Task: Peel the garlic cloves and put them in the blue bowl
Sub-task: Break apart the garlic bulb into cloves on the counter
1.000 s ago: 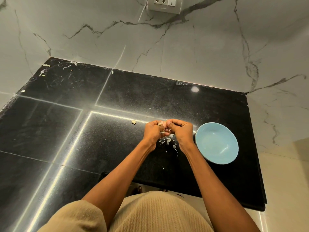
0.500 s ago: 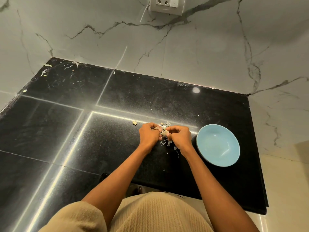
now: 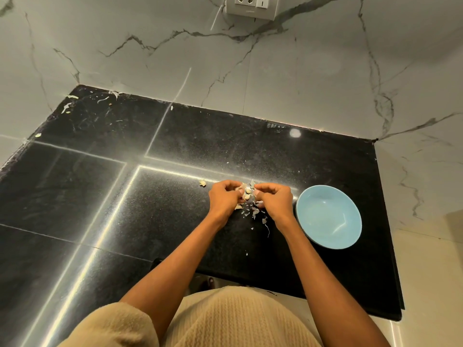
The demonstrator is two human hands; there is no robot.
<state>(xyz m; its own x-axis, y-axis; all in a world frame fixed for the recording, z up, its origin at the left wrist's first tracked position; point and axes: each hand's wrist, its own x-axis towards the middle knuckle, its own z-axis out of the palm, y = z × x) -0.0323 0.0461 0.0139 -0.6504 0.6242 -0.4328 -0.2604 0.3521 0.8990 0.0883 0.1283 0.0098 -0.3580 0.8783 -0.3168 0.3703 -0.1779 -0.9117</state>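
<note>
Pale garlic cloves [image 3: 247, 192] sit between my two hands over the black countertop [image 3: 155, 221]. My left hand [image 3: 223, 199] curls its fingers round the garlic from the left, and my right hand [image 3: 275, 200] pinches at it from the right. Loose papery garlic skins [image 3: 253, 212] lie scattered on the counter under and just in front of both hands. The blue bowl [image 3: 328, 216] stands to the right of my right hand, and its inside looks bare.
A small garlic piece [image 3: 202, 183] lies just left of my left hand. More skin scraps [image 3: 67, 106] litter the far left corner. Marble walls close the back and right; a wall socket [image 3: 251, 7] is above. The counter's front edge runs near my body.
Both hands have dropped slightly toward the counter and moved apart a little, showing the cloves between them. More skin flakes lie below the hands. The bowl has not moved.
</note>
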